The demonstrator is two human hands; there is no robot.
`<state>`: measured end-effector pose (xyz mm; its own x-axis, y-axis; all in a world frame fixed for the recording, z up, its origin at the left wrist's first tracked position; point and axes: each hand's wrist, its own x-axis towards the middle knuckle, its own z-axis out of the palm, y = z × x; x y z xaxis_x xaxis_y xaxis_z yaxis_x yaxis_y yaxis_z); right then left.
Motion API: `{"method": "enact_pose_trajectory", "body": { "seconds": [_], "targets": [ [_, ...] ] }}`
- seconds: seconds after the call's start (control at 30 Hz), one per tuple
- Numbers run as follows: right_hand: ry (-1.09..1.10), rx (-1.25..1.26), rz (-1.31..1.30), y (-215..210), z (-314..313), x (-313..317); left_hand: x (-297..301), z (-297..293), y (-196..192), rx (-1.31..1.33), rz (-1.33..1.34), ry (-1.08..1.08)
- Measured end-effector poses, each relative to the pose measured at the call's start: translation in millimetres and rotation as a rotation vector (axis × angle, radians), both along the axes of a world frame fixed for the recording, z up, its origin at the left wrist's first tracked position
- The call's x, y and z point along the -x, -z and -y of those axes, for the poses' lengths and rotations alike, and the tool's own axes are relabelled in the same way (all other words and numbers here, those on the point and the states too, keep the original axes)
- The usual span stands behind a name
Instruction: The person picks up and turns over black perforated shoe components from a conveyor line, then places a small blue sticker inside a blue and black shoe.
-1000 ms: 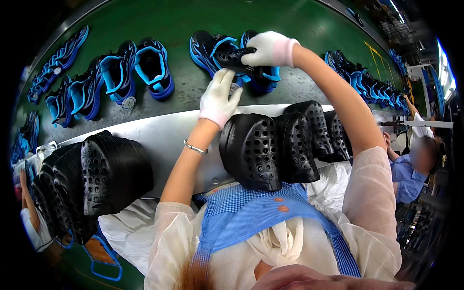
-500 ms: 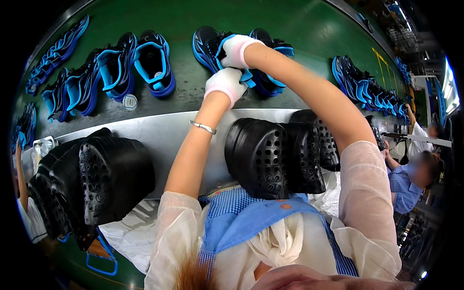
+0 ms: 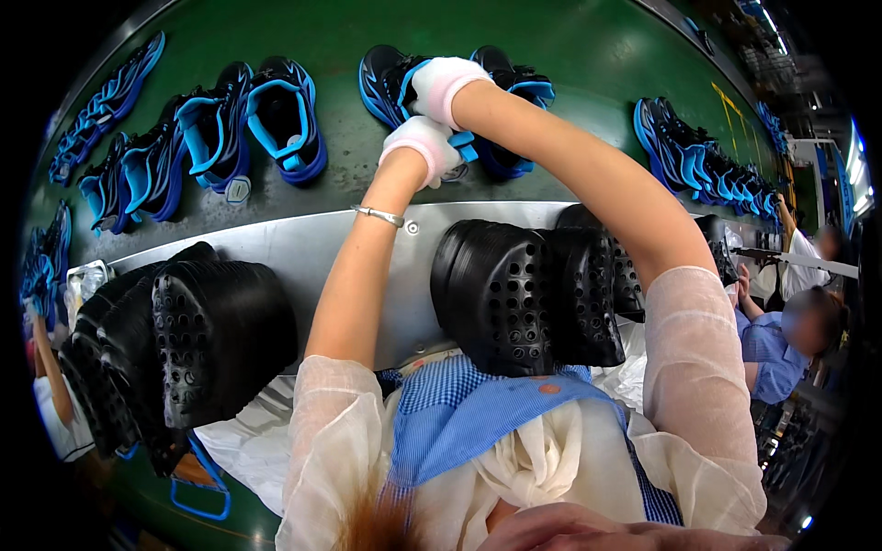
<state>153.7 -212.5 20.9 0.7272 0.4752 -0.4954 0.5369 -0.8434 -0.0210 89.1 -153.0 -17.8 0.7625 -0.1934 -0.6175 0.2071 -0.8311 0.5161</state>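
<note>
A black sneaker [image 3: 380, 81] with bright blue trim sits on the green work surface, toe pointing away from me. My left hand [image 3: 426, 150], in a white glove with a pink cuff, is closed at the shoe's heel end, beside a blue collar edge. My right hand [image 3: 445, 90], gloved the same way, is closed over the tongue and opening. Both sets of fingertips are mostly hidden, so their exact hold is unclear. Just right of them stands a matching sneaker [image 3: 507, 84], partly behind my right wrist and forearm.
More black-and-blue sneakers [image 3: 285, 119] stand at the left, and another row [image 3: 684, 151] at the right. Black perforated insole-like stacks [image 3: 220, 335] [image 3: 491, 294] rest along the metal ledge [image 3: 367, 275] before me. Co-workers sit at the right [image 3: 781, 340] and far left [image 3: 60, 404].
Both hands have shifted slightly left and away from me, with the sneaker between them. The left hand has turned a little at the heel.
</note>
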Motion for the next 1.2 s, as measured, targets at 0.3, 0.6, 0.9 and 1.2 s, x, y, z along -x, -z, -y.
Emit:
{"method": "enact_pose_trajectory", "body": {
  "seconds": [0.3, 0.6, 0.9, 1.2],
  "targets": [
    [-0.071, -0.032, 0.107, -9, -7, 14, -6, 3, 26, -0.193, 0.067, 0.037],
    [-0.128, -0.246, 0.109, -70, 103, 50, 11, 17, 6, 0.097, 0.186, -0.109],
    [0.525, -0.341, 0.539, -152, 385, 164, 33, -18, -1, -0.101, 0.469, -0.033],
    [0.769, -0.197, 0.619, -81, 542, 230, 74, -13, -30, -0.367, 0.831, 0.041]
  ]
}}
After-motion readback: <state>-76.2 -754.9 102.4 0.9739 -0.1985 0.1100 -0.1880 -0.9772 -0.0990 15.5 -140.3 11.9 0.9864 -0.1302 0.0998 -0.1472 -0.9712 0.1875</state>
